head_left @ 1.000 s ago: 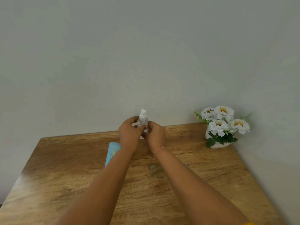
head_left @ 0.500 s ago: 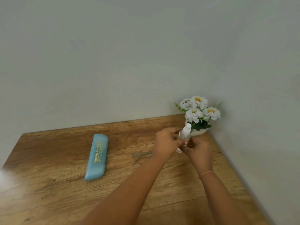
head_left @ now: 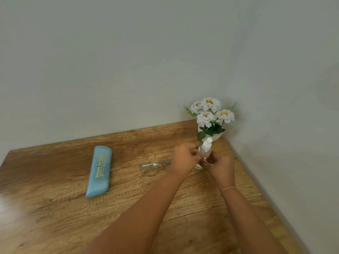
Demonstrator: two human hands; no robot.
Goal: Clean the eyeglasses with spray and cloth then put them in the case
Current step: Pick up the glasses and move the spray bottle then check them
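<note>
Over wooden table (head_left: 55, 217), outstretched left hand (head_left: 183, 159) and right hand (head_left: 221, 168), fingers (head_left: 192, 144) clamped round spray bottle (head_left: 205, 150).

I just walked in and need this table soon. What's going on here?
A person holds a small spray bottle in both hands, left hand and right hand, near the table's far right corner, close to the flowers. The glasses lie untouched on the table just left of the hands, and the blue case lies shut farther left. No cloth is in view.

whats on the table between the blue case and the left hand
Only the eyeglasses, lying on the table, as the head view shows.
</note>
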